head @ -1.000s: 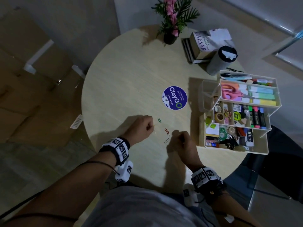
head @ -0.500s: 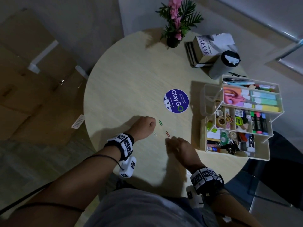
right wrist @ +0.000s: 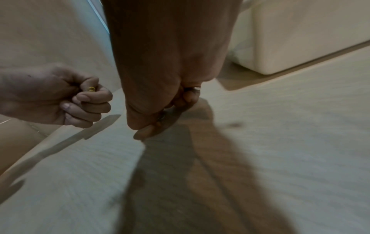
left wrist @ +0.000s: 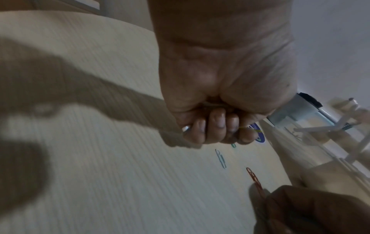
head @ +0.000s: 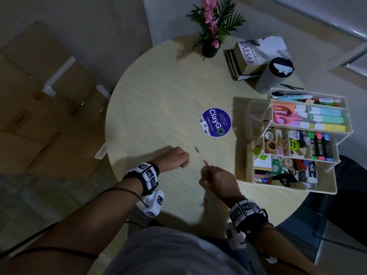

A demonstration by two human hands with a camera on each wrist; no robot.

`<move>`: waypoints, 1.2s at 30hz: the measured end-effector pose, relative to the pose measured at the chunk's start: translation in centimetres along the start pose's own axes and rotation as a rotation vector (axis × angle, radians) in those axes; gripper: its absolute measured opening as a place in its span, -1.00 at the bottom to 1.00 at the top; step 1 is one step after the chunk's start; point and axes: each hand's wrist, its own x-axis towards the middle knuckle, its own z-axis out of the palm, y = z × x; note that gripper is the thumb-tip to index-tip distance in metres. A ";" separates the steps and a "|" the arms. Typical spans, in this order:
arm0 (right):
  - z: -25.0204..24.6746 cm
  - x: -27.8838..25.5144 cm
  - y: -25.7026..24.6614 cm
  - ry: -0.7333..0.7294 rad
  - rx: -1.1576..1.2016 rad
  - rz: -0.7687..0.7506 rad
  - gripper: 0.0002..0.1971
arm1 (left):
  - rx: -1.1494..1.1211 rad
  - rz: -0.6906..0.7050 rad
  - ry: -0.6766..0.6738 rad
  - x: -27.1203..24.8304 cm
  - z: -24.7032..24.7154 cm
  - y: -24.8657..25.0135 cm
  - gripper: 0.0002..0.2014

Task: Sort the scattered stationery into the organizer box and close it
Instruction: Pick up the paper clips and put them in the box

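Fingers of the right hand (head: 215, 180) pinched a red paper clip (head: 205, 162) at lower centre of the head view. The left hand (head: 174, 158) curled around a yellow clip (right wrist: 92, 89). A green clip (head: 196, 149) lay on the table (head: 158, 108); the open organizer box (head: 329, 187) stood at right.

Paper clips (head: 196, 149) lie on the table (head: 158, 108), left of organizer box (head: 294, 187).

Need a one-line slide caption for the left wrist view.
Left hand closed around a yellow paper clip, right hand pinching a red paper clip, two loose clips on the table.
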 end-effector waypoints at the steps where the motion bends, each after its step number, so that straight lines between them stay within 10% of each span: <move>1: -0.1 -0.1 -0.3 0.005 0.009 0.012 -0.83 | -0.012 -0.014 0.003 0.0 0.1 0.2 -0.72; 8: 0.2 -0.7 -0.6 0.193 0.074 0.056 -0.71 | -0.196 -0.022 0.041 0.1 0.8 1.2 -0.70; 21: 0.0 -0.5 0.2 0.099 0.047 0.050 -0.69 | 0.632 0.248 0.235 1.1 1.4 -1.4 -0.69; 28: -0.7 0.0 -0.9 0.020 -0.024 0.148 -0.88 | 0.718 0.207 0.205 1.7 1.5 0.5 -0.90; 36: 0.9 -0.1 0.0 0.070 0.133 0.142 -0.83 | 0.650 0.199 0.265 0.9 0.6 -0.9 -0.69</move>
